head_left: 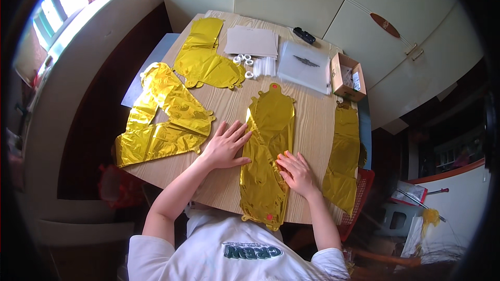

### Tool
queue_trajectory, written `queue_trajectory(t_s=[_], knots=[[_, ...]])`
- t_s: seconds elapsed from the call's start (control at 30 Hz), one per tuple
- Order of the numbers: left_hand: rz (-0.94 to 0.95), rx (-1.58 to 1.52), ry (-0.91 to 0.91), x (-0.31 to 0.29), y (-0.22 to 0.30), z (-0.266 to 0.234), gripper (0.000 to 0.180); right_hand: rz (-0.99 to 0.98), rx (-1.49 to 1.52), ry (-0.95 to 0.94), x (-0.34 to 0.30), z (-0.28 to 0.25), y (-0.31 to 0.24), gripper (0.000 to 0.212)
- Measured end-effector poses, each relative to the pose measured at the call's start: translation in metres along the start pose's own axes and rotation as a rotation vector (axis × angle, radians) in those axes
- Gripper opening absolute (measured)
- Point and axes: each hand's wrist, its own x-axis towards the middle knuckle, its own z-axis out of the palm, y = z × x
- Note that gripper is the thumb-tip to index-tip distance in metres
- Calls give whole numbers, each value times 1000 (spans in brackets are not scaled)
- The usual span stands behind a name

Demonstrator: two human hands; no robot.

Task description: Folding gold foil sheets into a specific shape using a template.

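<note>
A gold foil balloon (271,109), deflated and folded into a long flat strip, lies on the wooden table in front of me. Its far end has a tab with a red dot, and another red dot shows at the near end. My left hand (225,148) rests with spread fingers at the strip's left edge, fingertips touching the foil. On the right edge, my right hand (297,173) lies palm down, its fingers extended over the foil. To the left is a crinkled, angular gold foil balloon (174,138). A smoother flat one (208,65) lies beyond it.
Another folded gold foil strip (342,151) lies along the right edge. At the back are grey-brown card sheets (252,40), white rolls (249,75), white sticks (265,66), clear plastic bags (302,70), an open cardboard box (348,89) and a black object (304,35). Cabinets (297,0) stand behind.
</note>
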Motion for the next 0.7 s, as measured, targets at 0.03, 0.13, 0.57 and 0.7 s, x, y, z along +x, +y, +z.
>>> queue_trajectory(t_s=[0.03, 0.13, 0.57, 0.7], knots=[[3, -1, 5, 0, 0, 0, 91, 1, 0, -8, 0, -1, 0, 36], [-1, -7, 0, 0, 0, 0, 91, 1, 6, -19, 0, -1, 1, 37], [-7, -5, -16, 1, 1, -1, 91, 7, 47, -26, -1, -3, 0, 39], [-3, -1, -9, 0, 1, 0, 91, 8, 54, -36, -1, -3, 1, 39]])
